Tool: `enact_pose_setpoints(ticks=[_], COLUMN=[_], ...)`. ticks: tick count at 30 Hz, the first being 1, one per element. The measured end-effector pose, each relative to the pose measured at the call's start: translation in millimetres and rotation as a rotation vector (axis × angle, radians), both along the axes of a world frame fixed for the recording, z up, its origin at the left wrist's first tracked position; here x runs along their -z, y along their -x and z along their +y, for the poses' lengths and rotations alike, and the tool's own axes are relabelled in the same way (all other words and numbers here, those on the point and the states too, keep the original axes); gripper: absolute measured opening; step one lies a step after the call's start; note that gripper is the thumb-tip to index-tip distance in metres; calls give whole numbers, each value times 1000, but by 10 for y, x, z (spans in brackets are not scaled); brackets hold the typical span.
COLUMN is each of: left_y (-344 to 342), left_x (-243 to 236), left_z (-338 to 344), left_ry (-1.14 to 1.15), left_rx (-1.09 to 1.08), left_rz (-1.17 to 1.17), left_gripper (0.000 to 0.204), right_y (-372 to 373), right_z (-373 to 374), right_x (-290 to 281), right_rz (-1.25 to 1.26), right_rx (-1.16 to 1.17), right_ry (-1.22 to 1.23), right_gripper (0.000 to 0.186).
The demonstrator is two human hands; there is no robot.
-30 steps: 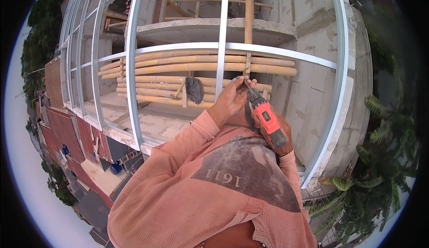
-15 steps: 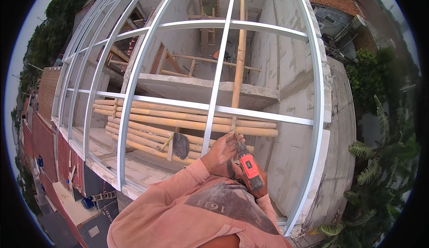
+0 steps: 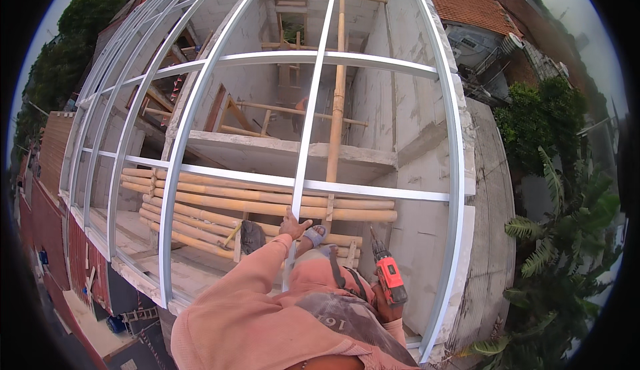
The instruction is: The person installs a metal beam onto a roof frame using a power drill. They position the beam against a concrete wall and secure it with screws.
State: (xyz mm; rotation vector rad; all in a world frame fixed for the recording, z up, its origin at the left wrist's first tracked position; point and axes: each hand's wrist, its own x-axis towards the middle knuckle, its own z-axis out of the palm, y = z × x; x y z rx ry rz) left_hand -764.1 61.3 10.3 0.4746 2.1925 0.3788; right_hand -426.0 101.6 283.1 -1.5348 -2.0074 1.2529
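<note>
Unfinished grey block walls (image 3: pixel 373 80) are seen from above, crossed by an open metal roof frame; clay roof tiles (image 3: pixel 470 2) and greenery lie beyond. Left hand (image 3: pixel 292 226) is laid on the middle metal beam (image 3: pixel 313 130), just on the near side of the joint with the near crosspiece (image 3: pixel 380 191); whether the fingers are closed around it cannot be told. Red-and-black cordless drill (image 3: pixel 389 278) is grasped by the right hand (image 3: pixel 389 305), bit pointed away from the body, near the frame's near right corner, apart from the metal.

For good handling, body weight is best kept over the beams, the free-side palm firm on metal, and the bit clear of legs and strap. Any drilling would be best done square to the metal, with steady pressure.

Beams: smooth, pale, straight-edged, bowed only by the lens. Bamboo poles (image 3: pixel 267 208) below: round, tan, jointed, bundled lengthwise. Black plastic bag (image 3: pixel 253 237) is crumpled on them. Pink sleeve (image 3: pixel 257 267) is ribbed, soft; grey sandal (image 3: pixel 315 235) is worn.
</note>
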Motion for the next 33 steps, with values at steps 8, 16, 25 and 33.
enact_pose_setpoints(ticks=[8, 16, 25, 33], left_y=[205, 260, 294, 219], left_x=[376, 551, 590, 493], left_z=[-5, -69, -126, -65], left_ry=[-160, -150, -185, -124], left_rx=[-226, -228, -178, -122], left_rz=[-111, -156, -316, -122], left_gripper=[64, 70, 70, 88], right_y=[-194, -116, -66, 63], right_z=[-118, -128, -118, -109], right_x=[-133, -91, -48, -169], right_rz=[-112, -39, -113, -84], right_rx=[41, 82, -13, 115], right_ry=[87, 123, 129, 266], right_gripper=[15, 16, 29, 38])
